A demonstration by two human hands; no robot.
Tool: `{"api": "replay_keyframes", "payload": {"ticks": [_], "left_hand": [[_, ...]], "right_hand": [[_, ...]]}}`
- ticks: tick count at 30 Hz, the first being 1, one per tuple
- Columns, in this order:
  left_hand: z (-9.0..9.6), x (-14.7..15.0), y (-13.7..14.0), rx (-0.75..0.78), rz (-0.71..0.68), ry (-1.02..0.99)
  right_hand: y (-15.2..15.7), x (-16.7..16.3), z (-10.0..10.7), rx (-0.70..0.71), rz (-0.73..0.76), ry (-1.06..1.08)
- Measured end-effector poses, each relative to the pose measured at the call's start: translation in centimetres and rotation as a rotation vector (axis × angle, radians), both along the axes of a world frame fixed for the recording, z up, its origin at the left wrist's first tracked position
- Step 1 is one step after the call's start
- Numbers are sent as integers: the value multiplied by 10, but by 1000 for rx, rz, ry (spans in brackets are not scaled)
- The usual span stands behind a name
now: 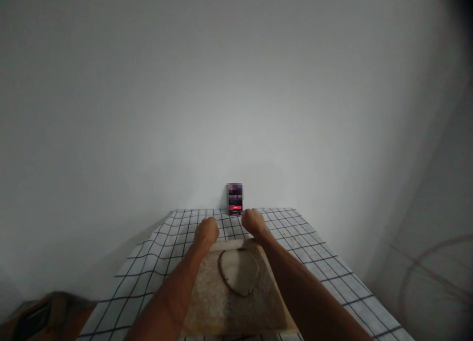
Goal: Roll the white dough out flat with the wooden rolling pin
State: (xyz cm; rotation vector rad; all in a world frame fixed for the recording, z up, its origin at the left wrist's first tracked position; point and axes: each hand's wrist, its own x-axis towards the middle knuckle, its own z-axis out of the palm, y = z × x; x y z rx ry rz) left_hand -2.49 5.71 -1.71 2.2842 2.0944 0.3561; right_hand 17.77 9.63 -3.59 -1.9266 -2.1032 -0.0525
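Observation:
My left hand (207,229) is closed, held just past the far left corner of a worn, floury wooden board (210,306). My right hand (253,221) is closed too, a little higher and past the far right corner. What either fist holds, if anything, is hidden. Between my wrists a pale, floury bar, perhaps a rolling pin (231,244), lies across the board's far edge; its ends are covered by my arms. Nearer me on the board is a thin, flat, roundish sheet of dough (241,272) with an uneven rim.
A phone (235,200) with a lit screen leans upright against the white wall (236,109). Under the board spreads a white cloth with dark grid lines (310,247). At the lower left stands a brown object (48,314), partly cut off. A faint reddish curve marks the right side.

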Motion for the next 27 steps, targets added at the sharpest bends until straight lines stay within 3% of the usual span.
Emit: {"api": "replay_keyframes", "payload": {"ticks": [8, 14, 20, 27], "left_hand": [[7, 3, -28, 84, -47, -3], [-6, 3, -58, 166, -53, 50], [-6, 1, -89, 185, -194, 159], [-9, -7, -124, 246, -314, 58]], "right_hand": [[-31, -1, 13, 35, 65, 14], [-63, -4, 14, 92, 164, 48], [-94, -7, -2, 76, 268, 23], [-140, 8, 0, 68, 299, -21]]}}
